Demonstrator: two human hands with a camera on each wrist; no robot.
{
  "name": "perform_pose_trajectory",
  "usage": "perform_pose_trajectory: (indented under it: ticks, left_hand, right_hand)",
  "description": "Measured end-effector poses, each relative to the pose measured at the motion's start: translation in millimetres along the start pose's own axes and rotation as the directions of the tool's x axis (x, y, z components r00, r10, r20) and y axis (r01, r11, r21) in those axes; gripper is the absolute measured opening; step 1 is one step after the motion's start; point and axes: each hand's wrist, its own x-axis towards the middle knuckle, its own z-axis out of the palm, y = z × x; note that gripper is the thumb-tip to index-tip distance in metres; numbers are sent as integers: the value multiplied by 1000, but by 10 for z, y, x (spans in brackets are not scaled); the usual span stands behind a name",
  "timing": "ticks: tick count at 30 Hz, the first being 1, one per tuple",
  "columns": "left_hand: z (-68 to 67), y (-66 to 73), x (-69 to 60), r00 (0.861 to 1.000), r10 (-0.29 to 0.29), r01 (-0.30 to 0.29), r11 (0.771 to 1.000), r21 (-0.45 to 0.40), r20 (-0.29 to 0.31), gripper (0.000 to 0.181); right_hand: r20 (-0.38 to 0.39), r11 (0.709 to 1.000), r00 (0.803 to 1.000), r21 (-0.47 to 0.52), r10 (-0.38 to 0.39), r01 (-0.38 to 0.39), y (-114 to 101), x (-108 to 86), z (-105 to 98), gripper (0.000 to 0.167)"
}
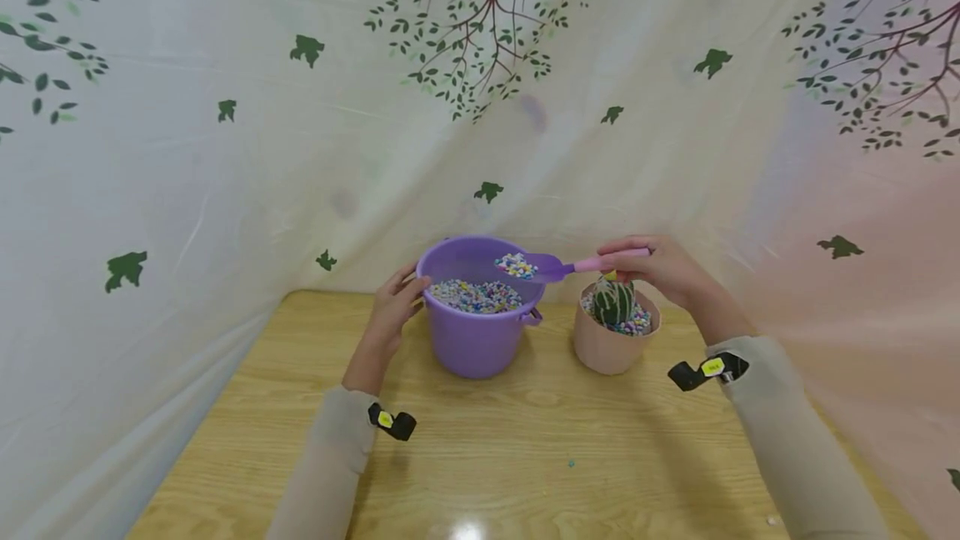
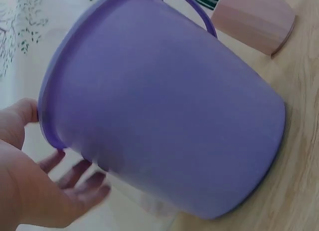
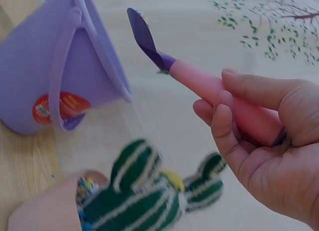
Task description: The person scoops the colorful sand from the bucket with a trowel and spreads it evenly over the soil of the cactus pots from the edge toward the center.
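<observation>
A purple bucket (image 1: 476, 346) stands on the table, partly filled with small multicoloured pebbles (image 1: 480, 297). At its left side my left hand (image 1: 392, 311) grips the rim, thumb over the edge and fingers along the outside wall. My right hand (image 1: 666, 267) holds a small trowel by its pink handle (image 3: 244, 114). The trowel's purple blade (image 1: 551, 268) carries a heap of pebbles (image 1: 516, 266) above the bucket's right rim. Below the right hand is a peach pot (image 1: 607, 350) with a green-and-white striped cactus (image 3: 144, 191) set in pebbles; the hand partly hides its top in the head view.
The wooden table (image 1: 487, 457) has a tiny blue-green pebble (image 1: 571, 463) near its middle and a pale bit (image 1: 771, 521) at the front right. A curtain (image 1: 420, 157) printed with leaves hangs close behind the bucket and pot. The bucket's handle (image 3: 59, 76) hangs down on its side.
</observation>
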Motion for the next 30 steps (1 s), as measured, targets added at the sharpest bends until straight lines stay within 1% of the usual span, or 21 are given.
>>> perform_pose_trajectory:
  ticks: [2,3,5,7,9,12,14,16,17,19,21,23,24,27,30]
  left_hand:
    - [56,26,-19,999,18,-15,999,42,-49,56]
    - [89,48,-31,997,31,-24,997,78,-78,57]
    - [179,106,-70,988,82,-61,986,155,-131,60]
    - [292,171,-121,974,154,-113,965,235,-164,62]
    - [428,234,-174,954,241,-179,936,304,-178,63]
    - [665,315,-275,928,341,-269,892,363,-150,61]
    - [827,350,-342,915,388,-323,869,375,-113,59]
    - [986,367,-410,908,413,-360,855,373,-68,59]
    - [1063,364,-434,901,431,-387,847,364,-44,59]
    - [1211,348,-474,892,453,-427,839,337,4,58]
    - [1354,308,-506,889,454,-451,846,285,59,58]
    - [1500,244,-512,885,453,-466,854,232,110,57]
    - [1573,208,-513,887,442,-460,863,206,132,58]
    - [1778,94,-514,902,390,-417,899,135,184,60]
    - [1946,-14,-525,924,314,-342,934,102,218,66]
  right_hand:
    - [-5,1000,1000,5,-15,15,49,-72,-110,36]
    - [-8,1000,1000,7,-22,22,72,-111,-164,33]
    - [-6,999,999,6,-36,36,116,-195,-273,27]
    - [0,999,999,20,-47,47,153,-280,-379,25]
    - [11,997,998,40,-60,59,188,-365,-486,22]
    - [27,995,997,64,-78,76,237,-488,-643,23]
    - [32,996,997,46,-75,73,275,-569,-741,23]
    - [36,998,997,2,-62,62,313,-649,-831,23]
    - [33,998,998,-20,-54,54,335,-686,-872,24]
    - [33,997,998,-64,-47,49,383,-753,-950,25]
    - [36,995,998,-86,-51,54,428,-812,-1016,27]
    - [37,995,998,-82,-59,62,472,-865,-1076,28]
    - [45,994,997,-83,-68,72,494,-891,-1104,28]
    - [62,994,995,-79,-73,78,559,-960,-1180,28]
    - [74,994,995,-89,-63,69,632,-1009,-1244,27]
